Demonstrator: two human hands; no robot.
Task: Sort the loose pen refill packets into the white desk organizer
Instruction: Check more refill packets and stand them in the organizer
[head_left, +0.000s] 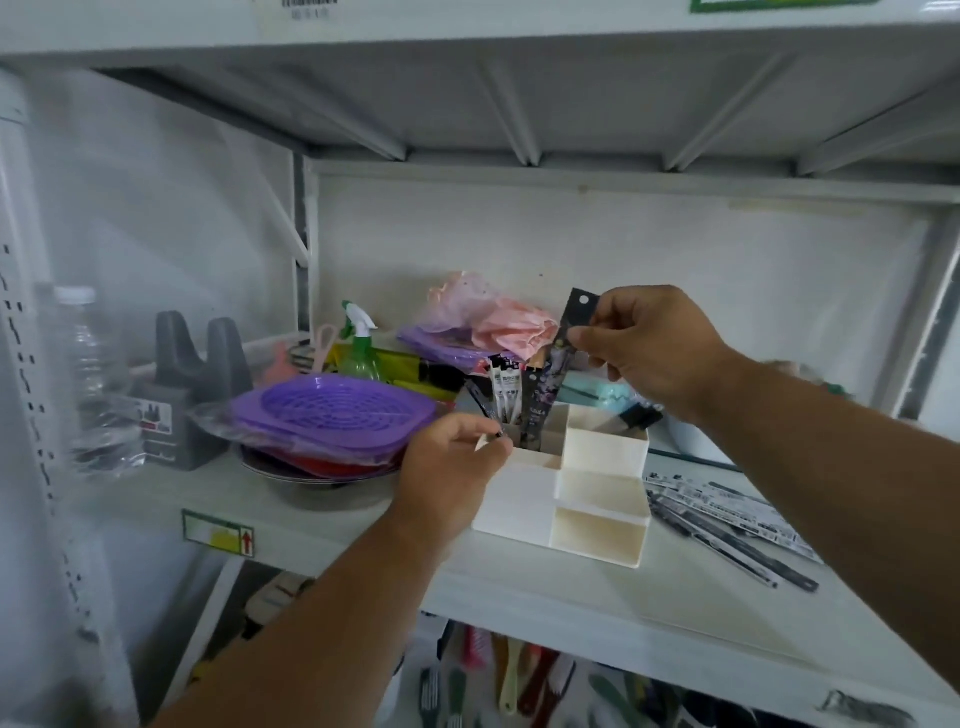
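The white desk organizer (597, 525) stands on the shelf with stepped compartments. My left hand (447, 467) grips its back left corner. My right hand (649, 348) pinches the top of a long dark refill packet (553, 384), whose lower end reaches into the tall rear compartment. Several white and black packets (504, 389) stand upright in that same compartment. More loose refill packets (727, 525) lie flat on the shelf to the right of the organizer.
Purple plastic baskets (332, 415) on a stack of dishes sit left of the organizer. Behind are a green spray bottle (361, 348), a pink bag (493, 317), a grey holder (192, 384) and a water bottle (88, 374). An upper shelf hangs overhead.
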